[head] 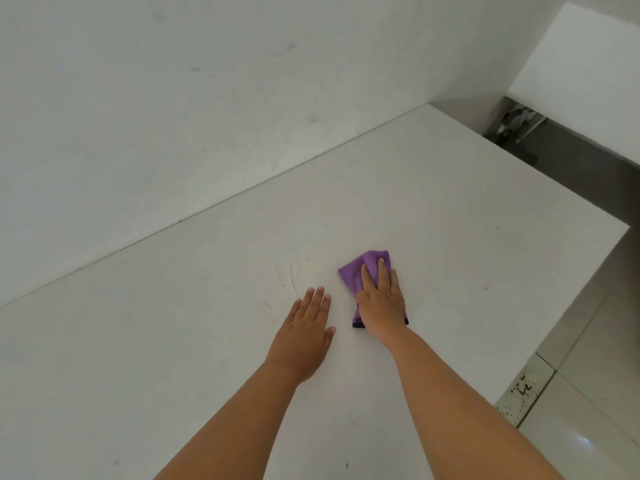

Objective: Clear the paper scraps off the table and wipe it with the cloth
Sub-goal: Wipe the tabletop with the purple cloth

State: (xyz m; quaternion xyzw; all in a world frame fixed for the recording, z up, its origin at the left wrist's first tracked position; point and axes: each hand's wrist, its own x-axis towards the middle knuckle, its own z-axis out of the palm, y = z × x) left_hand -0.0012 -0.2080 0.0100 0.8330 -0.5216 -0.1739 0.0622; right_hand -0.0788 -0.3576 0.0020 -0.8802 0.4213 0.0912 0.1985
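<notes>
Risk: folded purple microfibre cloth [360, 277] slips from flat, pressing right hand [381, 303]; far white tabletop [450, 188] missed. Left hand [304, 336] flat, holding nothing.

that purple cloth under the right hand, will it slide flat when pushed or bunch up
The purple cloth looks soft and folded, so it would probably droop if lifted. Under the flat right hand it likely slides easily on the smooth white table. Its free far corner may bunch or fold over.
</notes>
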